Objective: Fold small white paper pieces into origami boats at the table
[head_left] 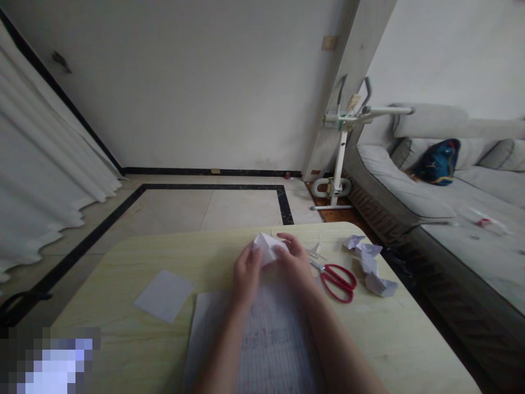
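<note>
Between my two hands is a folded piece of white paper (267, 246), raised above the table with a pointed top edge and a crease down it. My left hand (247, 271) pinches its left side, thumb on the near face. On the right side my right hand (296, 260) grips it, thumb pressed on the face and fingers behind. Under my forearms lies an open notebook (266, 339) with ruled, written pages. Scissors with red handles (338, 282) rest just right of my right hand. A square sheet of white paper (164, 295) lies flat on the left.
Several folded paper pieces (369, 265) sit near the right edge of the pale wooden table (410, 350). Small white scraps (316, 249) lie by the scissor tips. Beyond are a grey sofa (410, 191), white exercise equipment (339, 158) and a white curtain (45, 153).
</note>
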A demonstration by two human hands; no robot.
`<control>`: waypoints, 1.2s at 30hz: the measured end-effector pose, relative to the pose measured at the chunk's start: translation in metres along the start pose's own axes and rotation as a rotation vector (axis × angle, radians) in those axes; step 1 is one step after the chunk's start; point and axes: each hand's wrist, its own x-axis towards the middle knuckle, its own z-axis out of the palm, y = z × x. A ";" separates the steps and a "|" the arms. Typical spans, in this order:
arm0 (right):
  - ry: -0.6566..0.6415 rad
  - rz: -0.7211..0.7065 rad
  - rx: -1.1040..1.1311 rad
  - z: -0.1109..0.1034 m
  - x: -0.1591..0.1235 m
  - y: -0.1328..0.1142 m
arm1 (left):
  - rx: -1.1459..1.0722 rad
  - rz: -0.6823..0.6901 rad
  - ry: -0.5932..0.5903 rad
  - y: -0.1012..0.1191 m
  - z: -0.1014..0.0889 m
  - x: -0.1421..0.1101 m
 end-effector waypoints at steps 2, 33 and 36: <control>0.000 -0.002 -0.004 0.001 0.000 -0.002 | 0.031 0.014 0.019 0.002 -0.001 0.000; -0.042 0.000 -0.058 0.001 -0.002 -0.001 | -0.215 -0.108 -0.137 0.002 -0.005 -0.001; -0.110 0.036 -0.043 0.001 -0.003 0.000 | -0.173 -0.116 -0.177 0.002 -0.005 -0.001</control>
